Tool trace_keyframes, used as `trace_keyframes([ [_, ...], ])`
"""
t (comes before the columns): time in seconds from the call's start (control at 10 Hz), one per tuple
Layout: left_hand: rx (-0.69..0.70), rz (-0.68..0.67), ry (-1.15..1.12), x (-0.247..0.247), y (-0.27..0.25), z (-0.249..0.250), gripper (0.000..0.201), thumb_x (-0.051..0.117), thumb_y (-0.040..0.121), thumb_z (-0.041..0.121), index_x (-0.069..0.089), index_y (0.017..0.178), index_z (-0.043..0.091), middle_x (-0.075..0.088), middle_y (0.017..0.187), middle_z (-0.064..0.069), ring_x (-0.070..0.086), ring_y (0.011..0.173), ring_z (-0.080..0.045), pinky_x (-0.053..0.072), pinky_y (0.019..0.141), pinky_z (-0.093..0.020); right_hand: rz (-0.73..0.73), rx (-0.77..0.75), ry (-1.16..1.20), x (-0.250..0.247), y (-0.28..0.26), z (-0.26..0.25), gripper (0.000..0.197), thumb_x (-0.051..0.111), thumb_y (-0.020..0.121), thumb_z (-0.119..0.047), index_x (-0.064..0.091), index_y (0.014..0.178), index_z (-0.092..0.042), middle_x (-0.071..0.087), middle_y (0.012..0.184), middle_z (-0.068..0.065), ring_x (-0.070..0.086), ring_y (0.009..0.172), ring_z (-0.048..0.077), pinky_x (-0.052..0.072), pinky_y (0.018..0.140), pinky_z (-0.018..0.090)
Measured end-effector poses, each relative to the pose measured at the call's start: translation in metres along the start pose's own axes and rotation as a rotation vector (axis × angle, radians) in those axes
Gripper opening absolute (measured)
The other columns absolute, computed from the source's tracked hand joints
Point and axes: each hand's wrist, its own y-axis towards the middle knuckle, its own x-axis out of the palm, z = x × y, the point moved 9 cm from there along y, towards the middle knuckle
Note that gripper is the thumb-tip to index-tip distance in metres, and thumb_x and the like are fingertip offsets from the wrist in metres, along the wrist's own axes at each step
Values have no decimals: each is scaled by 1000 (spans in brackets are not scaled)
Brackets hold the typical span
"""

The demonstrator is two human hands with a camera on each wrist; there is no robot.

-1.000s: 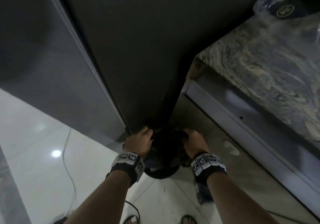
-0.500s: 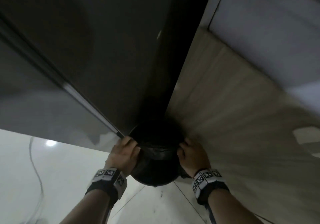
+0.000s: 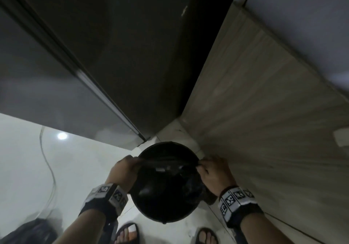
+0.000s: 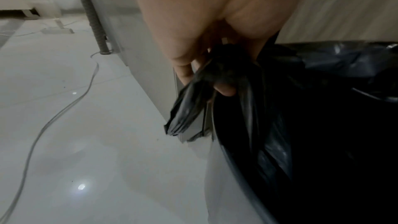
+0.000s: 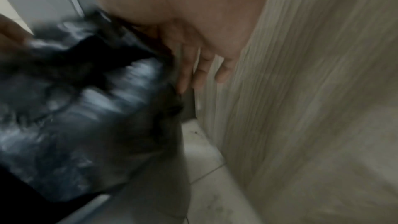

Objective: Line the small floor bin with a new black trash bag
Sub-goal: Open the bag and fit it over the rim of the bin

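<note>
Trash bag (image 4: 247,91) | left hand (image 3: 123,170) pinching edge | right hand (image 3: 213,172) pinching edge

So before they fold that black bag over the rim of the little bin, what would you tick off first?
1. Left hand grips the bag: ok, fingers curl round a bunched edge.
2. Right hand holds the opposite edge: ok in the head view; the wrist view is blurred.
3. Bag edge stretched across the bin mouth: ok, a taut band spans it.
4. Bag pushed down to the bottom: cannot tell, the inside is too dark.
5. Room to fold by the wooden panel: cannot tell, the right hand looks close to it.
6. Cable away from the bin: ok.
</note>
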Motion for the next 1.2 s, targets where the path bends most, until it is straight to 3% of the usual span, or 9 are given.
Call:
trace_keyframes([
  [0.1, 13, 3, -187, -11, 9, 3, 20, 52, 89, 14, 69, 95, 22, 69, 103, -10, 62, 92, -32, 49, 81, -39, 23, 103, 169, -9, 17, 10, 26, 42, 92, -18, 64, 83, -6, 66, 97, 16, 60, 88, 29, 44, 75, 30],
  [0.2, 25, 9, -184, -16, 20, 5, 18, 47, 79, 38, 62, 82, 30, 67, 96, 2, 61, 93, -23, 48, 88, -39, 114, 151, 229, -13, 42, 21, 23, 48, 92, -6, 69, 101, -8, 71, 103, 16, 65, 94, 30, 48, 77, 28],
  [0.3, 106, 98, 33, -21, 32, 10, 20, 44, 86, 33, 63, 84, 27, 59, 92, 3, 60, 89, -25, 48, 77, -34, 200, 151, 257, -13, 64, 24, 18, 56, 86, -5, 70, 92, -15, 73, 96, 12, 66, 88, 29, 48, 72, 27],
  [0.5, 252, 152, 44, -14, 57, 17, 26, 45, 82, 45, 66, 93, 33, 66, 95, 9, 61, 95, -17, 52, 82, -35, 122, 187, 146, -2, 106, 30, 25, 47, 94, -20, 68, 93, -6, 70, 102, 19, 64, 91, 33, 42, 71, 28],
  [0.7, -146, 151, -200, -7, 90, -21, 16, 64, 81, 35, 71, 67, 38, 74, 102, -7, 68, 97, -30, 54, 92, -41, -10, 219, 49, 18, 128, 27, 35, 39, 99, -19, 65, 108, 1, 64, 119, 19, 59, 110, 33, 46, 91, 35],
  [0.9, -340, 257, -100, 1, 100, -28, 28, 51, 92, 11, 66, 110, -4, 67, 114, -26, 60, 110, -41, 46, 91, -41, 43, 220, 64, 24, 137, 25, 36, 39, 99, -22, 65, 109, 1, 65, 115, 20, 59, 109, 34, 46, 91, 35],
  [1.0, -219, 133, -33, 8, 96, -26, 28, 50, 94, 14, 67, 114, 6, 66, 120, -16, 61, 113, -32, 48, 95, -36, -75, 288, 20, 40, 130, 41, 33, 43, 99, -19, 62, 114, 4, 60, 126, 22, 57, 116, 34, 44, 96, 37],
  [1.1, -111, 59, -21, 4, 93, -25, 16, 61, 85, 8, 71, 94, 17, 69, 110, -8, 64, 109, -31, 50, 97, -38, -129, 272, 68, 42, 121, 48, 31, 48, 96, -10, 57, 125, -3, 56, 133, 18, 53, 122, 31, 40, 100, 31],
  [1.2, 163, 162, -58, -14, 80, 16, 22, 59, 81, -1, 74, 92, 12, 73, 100, -11, 66, 99, -31, 50, 93, -41, 12, 160, 282, 14, 120, 33, 27, 60, 89, -10, 64, 116, -4, 64, 122, 15, 59, 115, 30, 41, 95, 25],
])
